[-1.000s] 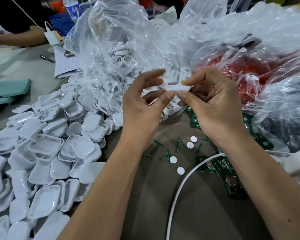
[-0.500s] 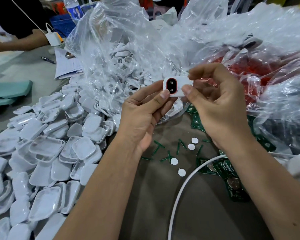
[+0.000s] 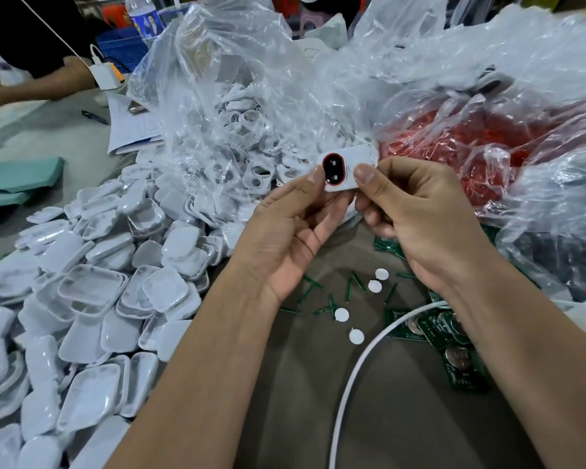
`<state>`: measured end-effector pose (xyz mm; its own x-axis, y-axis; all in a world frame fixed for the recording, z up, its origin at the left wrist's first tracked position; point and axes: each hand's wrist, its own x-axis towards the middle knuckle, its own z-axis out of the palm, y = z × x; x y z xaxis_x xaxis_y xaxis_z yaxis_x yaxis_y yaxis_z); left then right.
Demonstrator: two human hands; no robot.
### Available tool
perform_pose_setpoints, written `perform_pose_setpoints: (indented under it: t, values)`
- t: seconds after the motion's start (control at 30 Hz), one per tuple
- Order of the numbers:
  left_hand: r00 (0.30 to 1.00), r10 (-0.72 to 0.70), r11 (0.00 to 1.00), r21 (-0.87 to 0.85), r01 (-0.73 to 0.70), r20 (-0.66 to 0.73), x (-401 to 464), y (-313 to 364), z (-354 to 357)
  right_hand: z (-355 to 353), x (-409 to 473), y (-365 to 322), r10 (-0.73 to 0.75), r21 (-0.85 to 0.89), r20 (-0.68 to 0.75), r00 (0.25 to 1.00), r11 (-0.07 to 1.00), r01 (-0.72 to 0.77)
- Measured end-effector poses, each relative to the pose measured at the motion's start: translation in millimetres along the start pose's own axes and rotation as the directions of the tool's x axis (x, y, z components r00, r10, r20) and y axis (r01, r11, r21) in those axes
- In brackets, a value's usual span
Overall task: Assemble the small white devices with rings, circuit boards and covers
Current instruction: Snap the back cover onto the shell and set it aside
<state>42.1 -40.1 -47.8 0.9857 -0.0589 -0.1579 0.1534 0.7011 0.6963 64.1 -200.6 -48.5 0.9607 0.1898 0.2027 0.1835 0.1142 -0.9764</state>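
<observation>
Both hands hold one small white device (image 3: 347,170) up above the worktop (image 3: 403,418): left hand (image 3: 295,231) pinching its left end, right hand (image 3: 416,211) its right. Press evenly round the red ring (image 3: 333,171) to seat it flush without twisting the shell.

Looks like a small assembly workshop, piecework style. The table (image 3: 386,418) is buried under a huge heap of identical white covers (image 3: 92,292), with clear bags (image 3: 237,96) stuffed with more white parts, a bag of red bits (image 3: 471,143), and green circuit boards (image 3: 454,353) scattered loose. Another worker's arm (image 3: 31,86) rests on the far side, next to papers (image 3: 132,126) and a pen (image 3: 94,117).
</observation>
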Motion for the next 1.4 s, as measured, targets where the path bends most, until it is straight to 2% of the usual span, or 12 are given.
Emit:
perform_pose_setpoints:
  t: [0.2,0.37,0.53,0.63,0.7,0.77,0.87,0.97,1.03,1.1,1.23,1.4]
  values:
    - [1.000,-0.016,1.000,-0.007,0.016,-0.008,1.1,-1.5,1.6,2.3,-2.2,-2.1,0.041,-0.011,0.141,0.989,0.999,-0.040]
    - [0.989,-0.133,0.974,-0.176,0.144,0.068,-3.4,0.0,7.8,5.1,-3.5,-3.3,-0.013,0.096,0.198,0.980,0.995,-0.007]
    - [0.980,-0.192,0.955,-0.222,0.198,0.051,-4.8,2.3,9.6,4.7,-3.5,-2.7,-0.008,0.118,0.205,0.979,0.993,-0.017]
    - [0.976,-0.217,0.947,-0.237,0.216,0.020,-4.5,0.0,10.9,8.4,-4.8,-1.4,0.005,0.112,0.146,0.989,0.993,-0.021]
    - [0.987,-0.150,0.982,-0.124,0.142,-0.057,-1.9,-4.3,10.6,10.5,-5.0,-1.8,0.071,0.129,0.076,0.995,0.988,-0.080]
    - [0.993,0.017,0.997,0.073,-0.008,-0.118,0.8,-8.0,10.8,9.4,-4.2,-4.4,0.197,0.209,0.087,0.977,0.955,-0.211]
    - [0.983,0.181,0.965,0.197,-0.171,-0.035,0.7,-9.8,8.0,5.3,-2.7,-10.2,0.326,0.354,0.220,0.919,0.852,-0.387]
    - [0.960,0.271,0.915,0.290,-0.279,0.068,-1.4,-10.6,7.2,3.9,-2.7,-11.7,0.357,0.370,0.250,0.900,0.823,-0.430]
    - [0.945,0.324,0.886,0.334,-0.323,0.054,-1.2,-11.3,7.4,3.4,-3.4,-10.7,0.348,0.334,0.232,0.908,0.848,-0.410]
    - [0.942,0.336,0.891,0.328,-0.314,-0.013,-0.1,-11.0,6.5,3.2,-3.1,-7.5,0.324,0.258,0.155,0.933,0.899,-0.355]
    - [0.954,0.296,0.921,0.281,-0.268,-0.058,2.8,-9.0,3.1,4.7,-1.3,0.3,0.137,0.093,-0.064,0.989,0.987,-0.131]
    - [0.959,0.277,0.926,0.286,-0.248,-0.066,5.4,-9.6,-1.2,6.7,-1.1,3.2,-0.143,-0.036,-0.043,0.989,0.989,0.141]
